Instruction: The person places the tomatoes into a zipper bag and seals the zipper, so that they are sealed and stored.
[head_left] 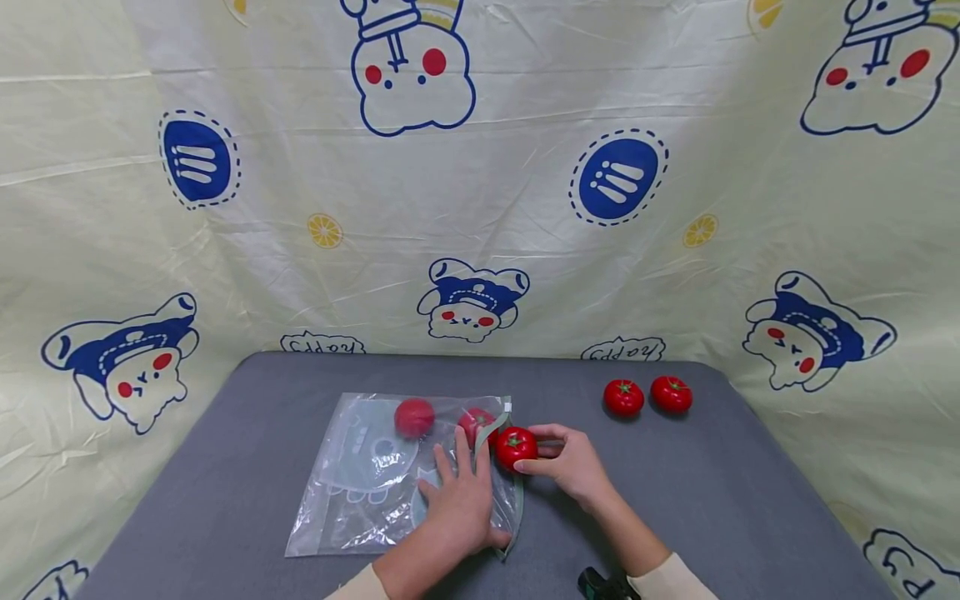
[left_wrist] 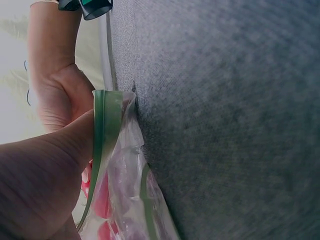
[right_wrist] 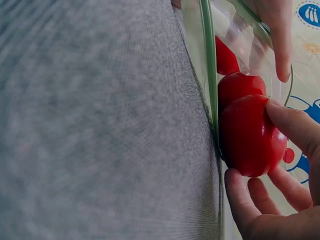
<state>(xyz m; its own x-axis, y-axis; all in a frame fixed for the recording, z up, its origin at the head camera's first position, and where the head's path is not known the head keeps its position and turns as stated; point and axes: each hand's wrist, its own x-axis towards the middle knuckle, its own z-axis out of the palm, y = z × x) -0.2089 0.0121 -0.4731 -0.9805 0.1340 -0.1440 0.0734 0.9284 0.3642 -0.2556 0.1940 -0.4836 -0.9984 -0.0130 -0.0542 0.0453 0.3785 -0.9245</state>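
A clear zip-lock bag [head_left: 322, 508] with a green zip edge lies flat, its mouth toward the right. Two red tomatoes are inside, one tomato [head_left: 414, 417] farther in and another tomato [head_left: 476, 423] near the mouth. My left hand [head_left: 461, 504] is at the mouth with fingers spread, holding its edges apart; the green strip [left_wrist: 102, 130] passes over the thumb in the left wrist view. My right hand [head_left: 573, 467] grips a third tomato [head_left: 516, 450] between thumb and fingers. In the right wrist view this tomato [right_wrist: 250, 135] is at the bag's opening, in front of the others.
Two more tomatoes, a left one [head_left: 623, 398] and a right one [head_left: 671, 394], sit side by side at the table's back right. The grey table [head_left: 225, 483] meets a cream cloth backdrop [head_left: 525, 183] with cartoon prints behind it.
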